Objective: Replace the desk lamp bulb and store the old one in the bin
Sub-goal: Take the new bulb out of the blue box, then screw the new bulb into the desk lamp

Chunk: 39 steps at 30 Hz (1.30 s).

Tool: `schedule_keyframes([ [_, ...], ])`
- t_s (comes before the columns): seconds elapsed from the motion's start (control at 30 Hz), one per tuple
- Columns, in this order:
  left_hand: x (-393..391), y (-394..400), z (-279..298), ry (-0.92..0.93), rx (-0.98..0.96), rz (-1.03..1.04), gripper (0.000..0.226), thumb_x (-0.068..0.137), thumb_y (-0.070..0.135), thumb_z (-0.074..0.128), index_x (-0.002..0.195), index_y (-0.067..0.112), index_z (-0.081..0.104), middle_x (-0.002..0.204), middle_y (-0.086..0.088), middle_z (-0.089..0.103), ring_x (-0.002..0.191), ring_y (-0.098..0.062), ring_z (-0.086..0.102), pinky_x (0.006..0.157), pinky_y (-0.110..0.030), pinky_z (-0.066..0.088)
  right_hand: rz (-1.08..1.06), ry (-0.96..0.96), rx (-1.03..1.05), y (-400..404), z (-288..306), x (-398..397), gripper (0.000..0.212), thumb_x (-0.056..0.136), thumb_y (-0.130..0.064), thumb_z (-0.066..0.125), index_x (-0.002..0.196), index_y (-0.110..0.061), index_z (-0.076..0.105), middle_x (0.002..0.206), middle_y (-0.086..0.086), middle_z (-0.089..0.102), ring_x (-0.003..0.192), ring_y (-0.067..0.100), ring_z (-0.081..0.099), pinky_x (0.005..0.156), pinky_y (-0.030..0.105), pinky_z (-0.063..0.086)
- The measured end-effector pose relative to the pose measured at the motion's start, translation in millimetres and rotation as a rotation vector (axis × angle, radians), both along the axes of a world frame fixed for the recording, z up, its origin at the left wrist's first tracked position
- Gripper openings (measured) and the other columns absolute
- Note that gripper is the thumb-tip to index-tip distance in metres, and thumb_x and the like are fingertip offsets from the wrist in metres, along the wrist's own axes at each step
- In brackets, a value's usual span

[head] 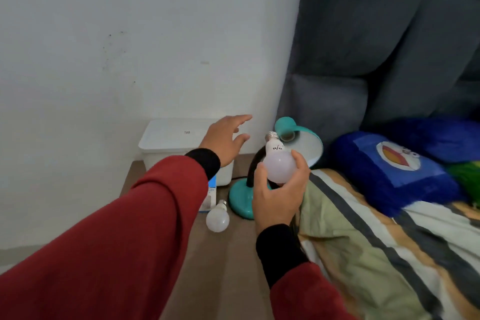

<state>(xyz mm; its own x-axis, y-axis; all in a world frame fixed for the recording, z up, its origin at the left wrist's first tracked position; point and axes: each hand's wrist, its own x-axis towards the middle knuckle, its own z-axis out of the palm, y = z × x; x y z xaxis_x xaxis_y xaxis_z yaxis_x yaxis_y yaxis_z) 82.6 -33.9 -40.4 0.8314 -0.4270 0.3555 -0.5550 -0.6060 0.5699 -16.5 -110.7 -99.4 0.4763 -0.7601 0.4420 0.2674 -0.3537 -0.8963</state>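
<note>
My right hand (276, 196) is gripping a white bulb (279, 165), fingers (301, 163) curling round the globe, screw cap pointing up-left twd the teal desk lamp (298, 145). Lamp's socket is showing bare; its neck is partly hidden behind bulb & hand. Left hand (224, 141) is hovering w/ fingers spread, holding nothing, in front of the lidded white bin (168, 143). A second bulb (217, 218) is lying on the bench (220, 267) beside the lamp base. Blue box (211, 196) is mostly covered by my sleeve, print unreadable.
</note>
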Motion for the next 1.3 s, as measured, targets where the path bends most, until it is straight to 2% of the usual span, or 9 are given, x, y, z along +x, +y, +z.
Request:
schedule_keyframes([
  [0.07,-9.5,-20.5,10.9,0.025,-0.031,-0.079,0.044,0.095,0.018,0.051,0.137,0.027,0.045,0.138,-0.002,0.050,0.119,-0.016,0.054,0.104,-0.026,0.037,0.006,0.020,0.063,-9.0,1.7,-4.3,0.061,0.068,-0.040,0.067,0.122,-0.032,0.040,0.116,0.000,0.051,0.102,0.025,0.059,0.083,0.038,0.056],
  [0.2,-20.1,-51.0,13.8,0.071,-0.015,-0.186,0.043,0.096,0.012,0.050,0.137,0.027,0.047,0.142,0.000,0.049,0.126,-0.017,0.049,0.106,-0.022,0.033,0.002,0.040,0.076,-25.3,7.0,-6.2,0.055,0.064,-0.045,0.065,0.112,-0.035,0.040,0.113,0.001,0.052,0.098,0.026,0.060,0.078,0.045,0.056],
  [0.53,-13.0,-61.8,3.6,0.088,-0.032,-0.141,0.042,0.097,0.009,0.047,0.133,0.030,0.052,0.139,0.001,0.054,0.130,-0.014,0.047,0.102,-0.011,0.026,-0.007,0.130,0.138,-48.0,-10.4,-5.3,0.058,0.075,-0.031,0.069,0.126,-0.023,0.043,0.123,0.003,0.051,0.105,0.022,0.056,0.086,0.040,0.054],
  [0.67,-11.6,-62.1,3.1,0.090,-0.035,-0.133,0.041,0.097,0.009,0.047,0.132,0.030,0.053,0.138,0.001,0.055,0.129,-0.012,0.047,0.094,0.000,0.023,0.068,0.255,0.099,-56.2,-3.6,10.1,0.049,0.082,-0.031,0.067,0.127,-0.025,0.049,0.123,0.006,0.053,0.104,0.016,0.051,0.089,0.029,0.047],
  [0.9,-12.8,-63.9,6.7,0.115,-0.006,-0.135,0.042,0.097,0.009,0.048,0.132,0.032,0.052,0.139,0.001,0.053,0.131,-0.015,0.046,0.105,-0.015,0.028,0.150,0.349,0.144,-64.7,7.7,30.9,0.061,0.079,-0.018,0.067,0.134,-0.024,0.041,0.130,0.012,0.042,0.102,0.019,0.047,0.087,0.023,0.039],
  [1.0,-13.8,-63.6,8.1,0.114,0.001,-0.135,0.042,0.097,0.009,0.048,0.132,0.032,0.052,0.140,0.001,0.053,0.132,-0.015,0.046,0.111,-0.022,0.029,0.189,0.323,0.264,-64.6,7.4,36.7,0.059,0.080,-0.037,0.065,0.133,-0.025,0.042,0.126,0.009,0.054,0.108,0.026,0.058,0.097,0.039,0.049],
  [1.07,-14.1,-63.3,7.9,0.110,0.001,-0.134,0.042,0.097,0.009,0.047,0.132,0.032,0.052,0.139,0.001,0.053,0.132,-0.015,0.046,0.111,-0.023,0.030,0.247,0.283,0.454,-63.2,8.3,38.4,0.058,0.081,-0.045,0.063,0.131,-0.025,0.043,0.112,0.003,0.061,0.099,0.024,0.066,0.093,0.042,0.054],
  [1.23,-14.5,-62.6,7.8,0.113,-0.014,-0.129,0.042,0.096,0.008,0.048,0.130,0.032,0.054,0.137,0.001,0.055,0.128,-0.013,0.048,0.105,-0.015,0.029,0.278,0.150,0.624,-62.5,4.8,40.2,0.067,0.075,-0.032,0.071,0.130,-0.037,0.034,0.109,-0.001,0.051,0.099,0.021,0.063,0.093,0.042,0.054],
  [1.3,-15.7,-62.9,8.3,0.113,-0.011,-0.128,0.042,0.096,0.008,0.048,0.131,0.032,0.054,0.137,0.000,0.055,0.127,-0.014,0.049,0.106,-0.017,0.030,0.278,0.139,0.652,-65.9,4.1,39.0,0.057,0.079,-0.021,0.069,0.125,-0.033,0.038,0.100,-0.004,0.051,0.083,0.014,0.062,0.088,0.038,0.056],
])
